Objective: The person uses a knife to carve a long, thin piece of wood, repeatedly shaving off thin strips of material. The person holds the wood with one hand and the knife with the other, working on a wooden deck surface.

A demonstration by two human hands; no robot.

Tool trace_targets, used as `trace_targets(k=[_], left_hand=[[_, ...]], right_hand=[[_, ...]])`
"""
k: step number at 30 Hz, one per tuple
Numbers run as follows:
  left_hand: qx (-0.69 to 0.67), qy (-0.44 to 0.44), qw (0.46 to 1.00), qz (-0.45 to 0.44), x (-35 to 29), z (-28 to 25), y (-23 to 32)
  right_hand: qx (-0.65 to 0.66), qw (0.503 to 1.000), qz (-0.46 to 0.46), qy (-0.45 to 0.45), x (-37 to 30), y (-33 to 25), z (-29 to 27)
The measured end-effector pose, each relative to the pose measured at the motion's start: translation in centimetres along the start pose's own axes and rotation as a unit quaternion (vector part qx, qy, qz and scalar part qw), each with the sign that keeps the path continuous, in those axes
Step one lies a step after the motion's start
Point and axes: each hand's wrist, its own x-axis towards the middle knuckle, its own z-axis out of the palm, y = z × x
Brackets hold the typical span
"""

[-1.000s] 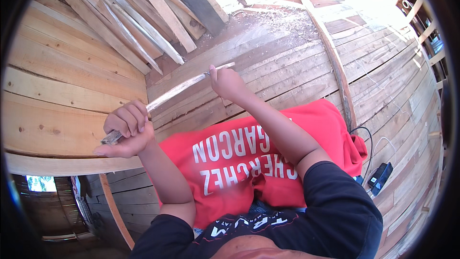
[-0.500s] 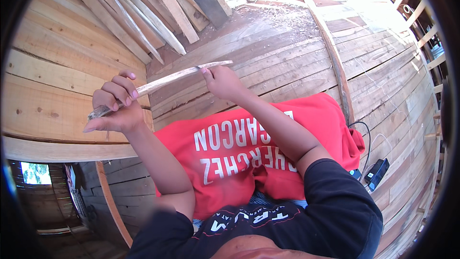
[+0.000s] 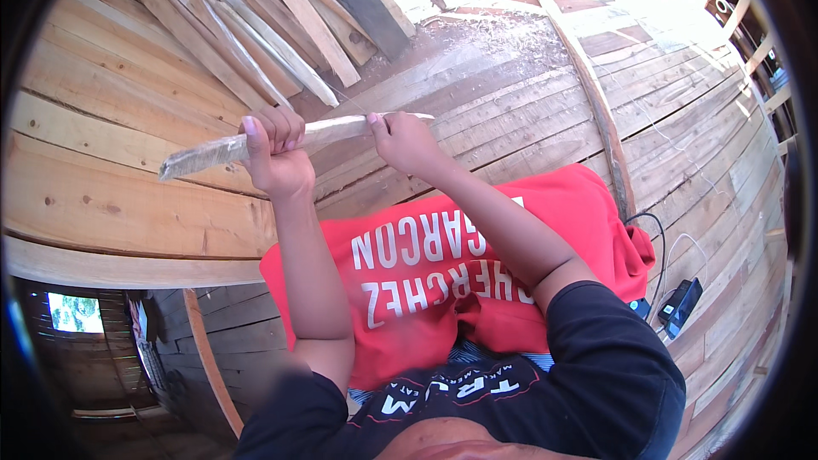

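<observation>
A long, pale, slightly curved wooden stick (image 3: pixel 336 130) is held slantwise in front of me. Its thicker, rough end points left and its thin tip points right. My left hand (image 3: pixel 281 158) is wrapped round it left of the middle, thumb up, with the thick end sticking out beyond the fist. Close to the thin tip, my right hand (image 3: pixel 407 146) is closed against the stick with the thumb along it. Whether anything else is inside the right fist is hidden. A red cloth (image 3: pixel 562 204) with white lettering covers my lap below both forearms.
Several boards and poles (image 3: pixel 298 21) lean at the upper left beside a plank wall (image 3: pixel 94 170). Shavings (image 3: pixel 511 38) litter the plank floor (image 3: pixel 682 153). A beam (image 3: pixel 588 89) crosses the floor at right. A black box with cables (image 3: pixel 679 307) lies by my right side.
My left hand has slid from the thick end toward the stick's middle and turned into a fist with the thumb up. The stick and right hand have shifted slightly right.
</observation>
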Motion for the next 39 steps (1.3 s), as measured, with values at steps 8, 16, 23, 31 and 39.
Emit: trace_targets(k=[8, 16, 23, 31, 39], left_hand=[[-0.019, 0.016, 0.999, -0.037, 1.9, 0.3, -1.7], [-0.007, 0.076, 0.996, -0.036, 4.7, 2.1, -3.3], [-0.012, 0.017, 0.999, -0.049, 5.0, 4.0, -3.9], [-0.018, -0.033, 0.997, -0.064, 7.1, 6.1, -4.8], [-0.037, -0.085, 0.985, -0.143, 8.4, 7.0, -6.8]], right_hand=[[-0.047, 0.997, 0.063, 0.026, 1.1, 5.9, -1.1], [0.043, 0.996, 0.011, 0.074, 1.9, 4.8, 0.4], [0.018, 0.995, 0.02, 0.099, 2.1, 2.9, -0.9], [-0.001, 0.99, 0.002, 0.141, 2.4, 1.5, -3.0], [-0.012, 0.989, 0.019, 0.147, 2.9, 2.0, -4.2]])
